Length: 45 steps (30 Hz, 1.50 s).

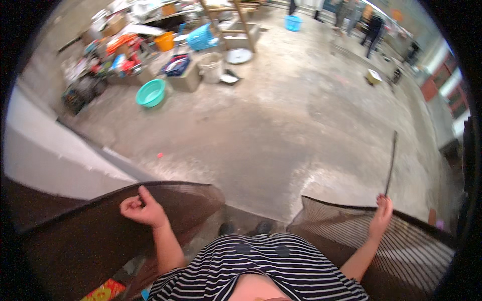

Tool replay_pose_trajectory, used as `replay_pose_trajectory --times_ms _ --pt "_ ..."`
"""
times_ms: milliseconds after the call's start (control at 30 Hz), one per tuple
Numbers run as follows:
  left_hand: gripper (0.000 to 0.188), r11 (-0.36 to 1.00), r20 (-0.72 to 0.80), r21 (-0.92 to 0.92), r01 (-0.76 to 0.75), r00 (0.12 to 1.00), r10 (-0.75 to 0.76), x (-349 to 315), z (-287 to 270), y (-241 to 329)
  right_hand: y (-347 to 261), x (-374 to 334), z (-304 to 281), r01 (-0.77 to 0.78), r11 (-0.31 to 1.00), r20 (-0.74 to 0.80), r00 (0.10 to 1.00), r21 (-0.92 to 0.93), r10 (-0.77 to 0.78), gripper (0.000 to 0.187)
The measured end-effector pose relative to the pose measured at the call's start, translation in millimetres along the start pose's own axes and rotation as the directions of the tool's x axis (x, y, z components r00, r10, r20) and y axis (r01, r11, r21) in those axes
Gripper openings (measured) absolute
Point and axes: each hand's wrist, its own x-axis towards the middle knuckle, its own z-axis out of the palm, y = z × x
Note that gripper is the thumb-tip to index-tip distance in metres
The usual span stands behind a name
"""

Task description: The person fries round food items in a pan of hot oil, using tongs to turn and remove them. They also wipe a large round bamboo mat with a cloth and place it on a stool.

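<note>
A brown mesh curtain hangs around me in two parts, a left panel (186,200) and a right panel (341,215), parted in front of my feet. My left hand (145,209) is over the left panel, near its dark upper edge. Its fingers are curled and its thumb points up; what they hold, if anything, is hidden. At the right panel's upper edge, my right hand (383,210) has its fingers bent closed around the lower end of a thin dark rod (392,163), which stretches away over the floor.
On the concrete floor (241,135) stands a green basin (150,93), with a white bucket (211,67) and a heap of clutter (120,57) behind. A wooden ladder (228,25) and blue bucket (292,22) are farther off. People (374,30) stand far right. A pale wall (60,140) is left.
</note>
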Motion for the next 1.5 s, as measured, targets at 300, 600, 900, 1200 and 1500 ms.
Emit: replay_pose_trajectory --times_ms 300,600,900,1200,1500 --pt "0.018 0.973 -0.013 -0.011 -0.232 0.973 0.232 11.0 38.3 37.0 -24.7 -3.6 -16.5 0.092 0.974 -0.081 0.99 -0.207 -0.111 0.029" --pt "0.05 0.993 -0.025 -0.025 -0.113 0.993 0.113 -7.5 98.5 43.1 -29.4 -4.2 -33.3 0.065 0.982 -0.117 0.989 -0.177 -0.087 0.027" --pt "0.054 0.98 -0.011 0.054 -0.192 0.981 0.192 -0.8 112.6 56.8 -28.2 1.5 -40.8 0.076 0.98 -0.118 0.988 -0.186 -0.099 0.027" --pt "0.03 0.973 0.027 0.204 -0.109 0.994 0.105 -7.5 103.1 30.6 -25.3 -16.5 -40.4 0.056 0.98 -0.136 0.987 -0.191 -0.083 0.03" --pt "0.025 0.983 0.158 0.033 -0.179 0.972 0.171 3.0 88.4 39.6 -15.0 -53.5 -31.5 0.009 0.992 -0.128 0.991 -0.125 -0.025 0.034"
